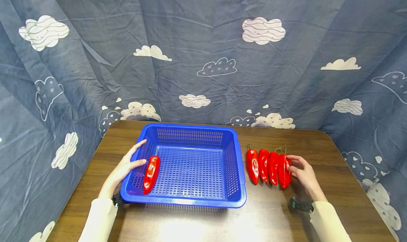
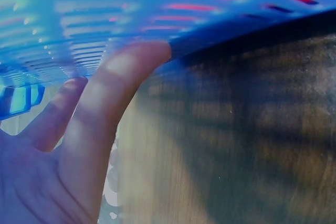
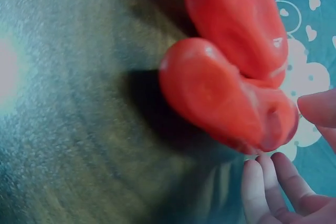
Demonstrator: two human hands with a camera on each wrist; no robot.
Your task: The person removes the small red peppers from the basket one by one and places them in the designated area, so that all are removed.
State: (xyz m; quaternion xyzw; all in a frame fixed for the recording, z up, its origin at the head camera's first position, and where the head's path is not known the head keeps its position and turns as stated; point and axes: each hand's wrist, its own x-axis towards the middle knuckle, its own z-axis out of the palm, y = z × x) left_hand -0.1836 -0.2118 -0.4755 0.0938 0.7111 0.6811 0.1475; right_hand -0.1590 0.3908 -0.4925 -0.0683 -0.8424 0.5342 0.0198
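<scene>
A blue plastic basket [image 1: 187, 201] with slotted walls stands on the table, one red pepper [image 1: 151, 175] lying inside along its left wall. My left hand [image 1: 122, 169] holds the basket's left rim, with a thumb and finger over it. In the left wrist view, fingers [image 2: 118, 85] press the slotted wall from outside. To the basket's right, several red peppers [image 1: 252, 166] lie side by side. My right hand [image 1: 303, 173] is at the rightmost pepper [image 1: 284, 171], fingertips at its right side. In the right wrist view, thumb and fingers are spread apart around the pepper's end [image 3: 210, 93].
The brown wooden table [image 1: 267, 213] has rounded far corners and shows bright glare near its front. Behind and beside it hangs a dark blue-grey curtain [image 1: 216, 86] with white clouds. A dark band [image 1: 300, 205] sits at my right wrist.
</scene>
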